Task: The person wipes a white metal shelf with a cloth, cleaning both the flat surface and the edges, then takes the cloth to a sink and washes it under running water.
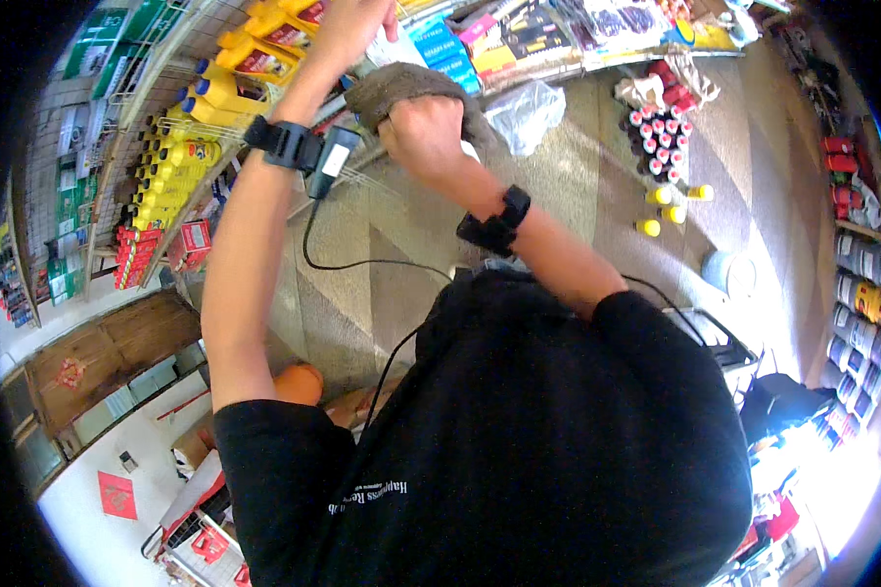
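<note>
My right hand (427, 132) is closed around a grey-brown cloth (404, 82), which hangs over both sides of the fist near a shelf. A bit of something white shows under that wrist. My left hand (363, 26) reaches to the top edge of the picture, beside a white item (395, 48) and yellow bottles (260, 60); its fingers are partly cut off, so its grip cannot be told. Blue boxes (440, 50) lie on the shelf just past the cloth. Both wrists wear black straps, the left one with a small cabled device (332, 161).
A wire rack of yellow bottles (172, 176) stands at the left. On the floor are a clear plastic bag (526, 116), dark bottles with red-and-white caps (661, 143), yellow-capped bottles (658, 196) and a round container (727, 273). A black cable (371, 262) hangs before my body.
</note>
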A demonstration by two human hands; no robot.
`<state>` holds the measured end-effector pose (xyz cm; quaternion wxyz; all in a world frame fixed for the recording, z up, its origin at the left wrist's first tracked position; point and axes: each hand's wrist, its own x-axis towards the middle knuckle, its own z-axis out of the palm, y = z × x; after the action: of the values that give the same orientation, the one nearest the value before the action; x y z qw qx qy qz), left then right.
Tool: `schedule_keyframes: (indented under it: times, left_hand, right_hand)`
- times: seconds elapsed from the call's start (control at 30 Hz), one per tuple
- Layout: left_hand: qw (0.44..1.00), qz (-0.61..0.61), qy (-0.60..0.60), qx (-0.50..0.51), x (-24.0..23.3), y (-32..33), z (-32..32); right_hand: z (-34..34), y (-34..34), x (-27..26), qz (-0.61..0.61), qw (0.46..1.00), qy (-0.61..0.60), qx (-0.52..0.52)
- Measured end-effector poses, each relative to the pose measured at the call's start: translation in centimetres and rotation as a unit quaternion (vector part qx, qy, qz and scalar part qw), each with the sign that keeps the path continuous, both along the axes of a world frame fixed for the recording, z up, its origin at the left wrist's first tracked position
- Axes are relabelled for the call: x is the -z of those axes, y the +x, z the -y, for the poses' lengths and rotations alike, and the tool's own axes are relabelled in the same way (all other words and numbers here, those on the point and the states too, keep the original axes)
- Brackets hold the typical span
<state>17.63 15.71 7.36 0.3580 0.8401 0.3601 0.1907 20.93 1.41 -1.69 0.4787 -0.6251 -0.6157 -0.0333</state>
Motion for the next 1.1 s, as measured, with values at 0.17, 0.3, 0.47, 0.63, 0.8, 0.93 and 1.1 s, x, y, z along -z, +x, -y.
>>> schedule_keyframes:
  times: [0.17, 0.3, 0.47, 0.63, 0.8, 0.93, 1.1]
  left_hand:
    - [0.998, 0.065, -0.012, 0.000, -1.0, -1.0, -0.4]
    - [1.000, -0.010, 0.014, -0.021, -0.9, -2.2, -2.3]
    - [0.999, 0.009, 0.031, 0.027, 0.4, -2.1, -4.0]
    - [0.998, 0.025, 0.047, 0.028, -0.3, -3.9, -3.6]
    - [0.995, 0.076, 0.030, 0.053, 1.0, -3.6, -1.3]
    - [0.994, 0.099, 0.009, 0.037, 0.2, -6.0, 0.3]
    - [0.990, 0.138, -0.024, 0.014, 0.5, -6.5, 0.5]
  right_hand:
    - [3.4, -1.4, 9.6, 0.041, 0.992, -0.117, -0.038]
    - [7.3, -2.9, 18.5, 0.012, 0.981, -0.192, 0.012]
    - [8.4, -4.5, 22.3, -0.069, 0.947, -0.307, 0.064]
    - [10.0, -5.1, 21.9, -0.107, 0.906, -0.397, 0.104]
    - [9.1, -5.4, 16.9, -0.107, 0.957, -0.242, 0.118]
    - [6.8, -6.9, 10.2, -0.077, 0.986, -0.114, 0.089]
    - [10.6, -7.0, 18.9, -0.156, 0.958, -0.182, 0.156]
